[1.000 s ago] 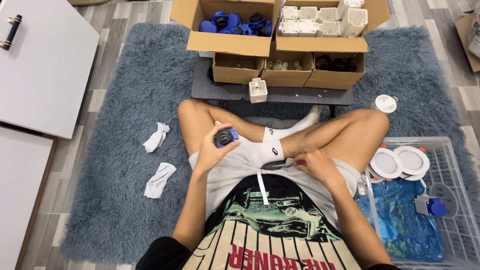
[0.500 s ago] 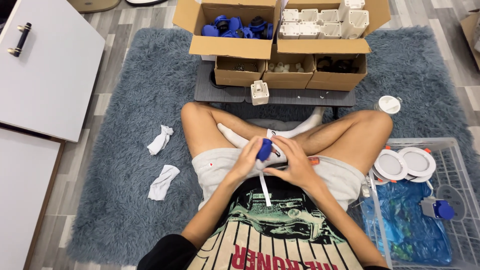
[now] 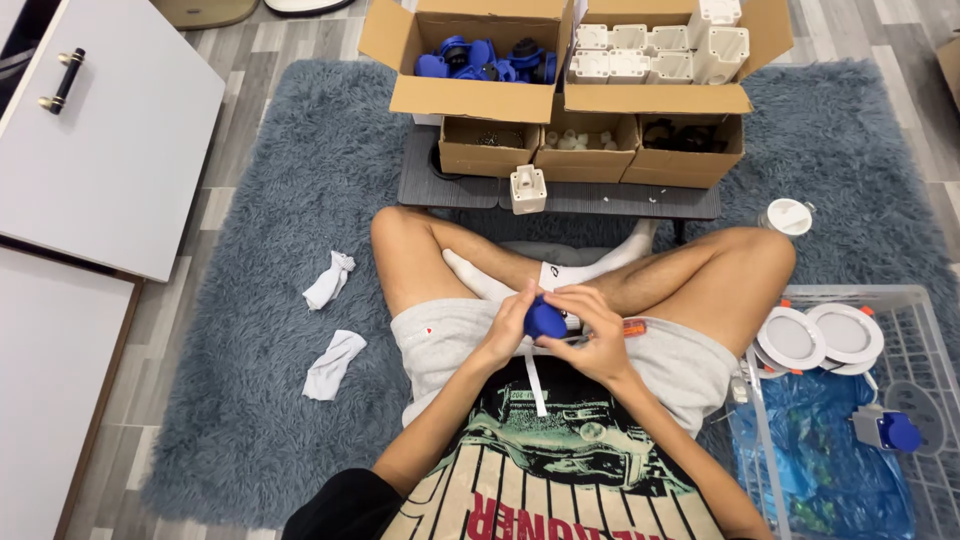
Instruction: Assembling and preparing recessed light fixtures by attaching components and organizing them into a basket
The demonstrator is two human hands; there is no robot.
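While both hands pinch, blue part point(image 3: 545, 320) between left hand point(image 3: 508, 330), right hand point(image 3: 592, 335) grip

Both hands' fingers hide most of the blue part point(image 3: 545, 320); the clear crate point(image 3: 925, 330) runs off-frame.

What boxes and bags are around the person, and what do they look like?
Big cardboard box: far left on the rug, flaps open, blue parts inside.
Second big cardboard box: right of it, white square parts inside.
Three small brown boxes: in a row in front, open.
Clear plastic crate: at the person's right, holding round white lamps.
Blue plastic bag: crumpled in that crate.
Both hands, left hand and right hand, hold a blue part.
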